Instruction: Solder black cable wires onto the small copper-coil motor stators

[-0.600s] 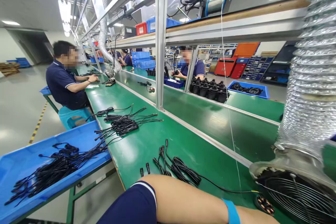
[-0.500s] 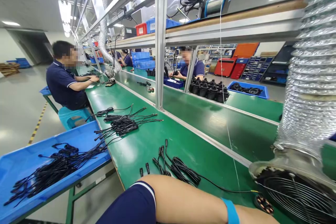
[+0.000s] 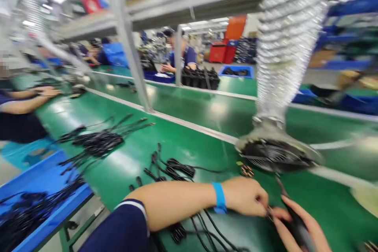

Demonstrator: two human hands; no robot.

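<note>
grasping a dark-handled tool (image 3: 299, 228) in the right hand (image 3: 308, 222), slanting it toward the vent hood (image 3: 274, 155); curling the left hand (image 3: 246, 197) closed by the right fingertips (image 3: 280, 214), too blurred to tell around what; stretching the left forearm (image 3: 177, 204) over black cables (image 3: 180, 167) on the green table (image 3: 132, 157), near a copper-toned part (image 3: 247, 170)

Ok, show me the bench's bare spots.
Bare green bench shows between the coiled cable and the pale rail, and between that coil and the far cable bundle. Crowded: beside the exhaust hood, around the left hand, right hand and dark tool.
</note>
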